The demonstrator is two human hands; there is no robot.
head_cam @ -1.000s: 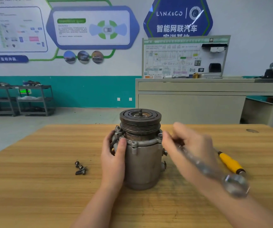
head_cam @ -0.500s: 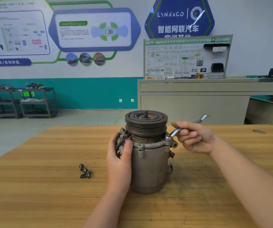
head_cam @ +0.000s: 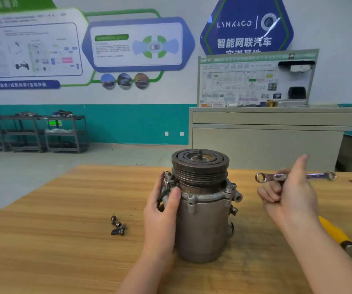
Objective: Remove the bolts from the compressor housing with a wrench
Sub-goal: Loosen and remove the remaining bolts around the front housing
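Observation:
The grey metal compressor [head_cam: 202, 225] stands upright on the wooden table [head_cam: 54, 240], with its dark pulley on top. My left hand [head_cam: 162, 211] grips its left side just under the flange, thumb in front. Bolts [head_cam: 228, 189] sit in the flange's lugs. To the right of the housing, my right hand [head_cam: 291, 196] holds the silver wrench [head_cam: 274, 177] level in the air; its ring end points at the compressor with a gap between them. Three loose bolts [head_cam: 118, 227] lie on the table to the left.
A yellow-handled tool [head_cam: 336, 234] lies on the table, partly under my right forearm. Beyond the table's far edge stands a beige cabinet [head_cam: 266, 143] bearing a display board. Metal shelving racks [head_cam: 43, 134] line the teal wall at the left.
My right hand has lifted the wrench off the flange bolt and drawn it away to the right. The left hand keeps its grip on the housing.

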